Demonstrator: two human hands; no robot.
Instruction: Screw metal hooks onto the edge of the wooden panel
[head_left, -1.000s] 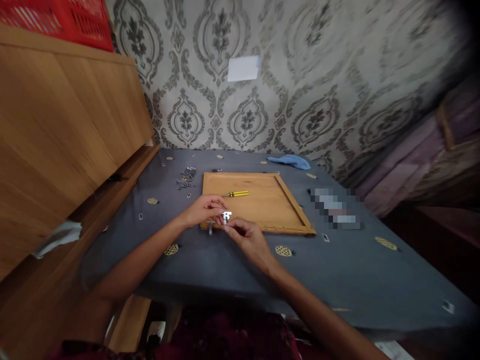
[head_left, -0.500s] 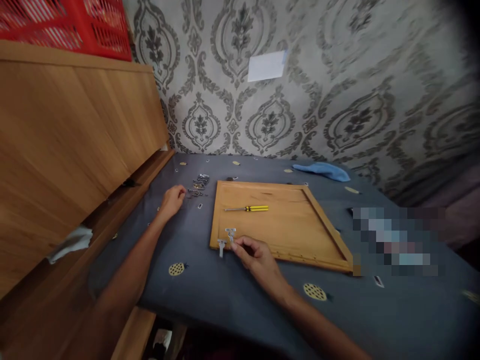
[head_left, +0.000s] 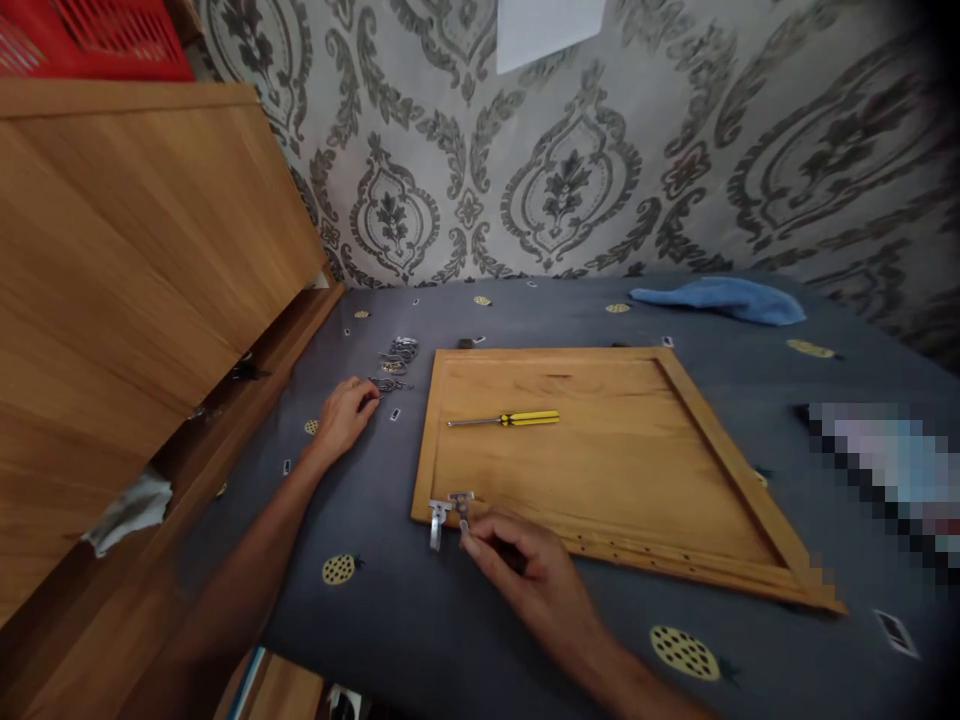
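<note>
On the table lies a framed wooden panel (head_left: pixel 570 460), like a cabinet door, with small holes along its near edge. My right hand (head_left: pixel 529 560) pinches a T-shaped metal hinge (head_left: pixel 462 505) between thumb and fingers at the panel's near left corner. Just left of it, a second metal hinge (head_left: pixel 436 522) rests on the panel's edge, its arm hanging over. My left hand (head_left: pixel 347 415) has its fingertips drawn together beside a pile of small metal hardware (head_left: pixel 394 362); what they hold, if anything, is hidden. A yellow-and-black screwdriver (head_left: pixel 517 418) lies on the panel.
A grey-blue cloth with pineapple prints covers the table (head_left: pixel 420 620). Along the left side stands a wooden cabinet (head_left: pixel 150 250) with a red basket (head_left: pixel 112 40) on top. A blue cloth (head_left: pixel 724 300) lies at the back right, and a blurred-out object (head_left: pixel 892 460) sits at the right.
The view has tilted down and come closer. My left hand has shifted slightly beside the metal pile, fingers still drawn in. My right hand keeps its pinch on the hinge near the panel's corner.
</note>
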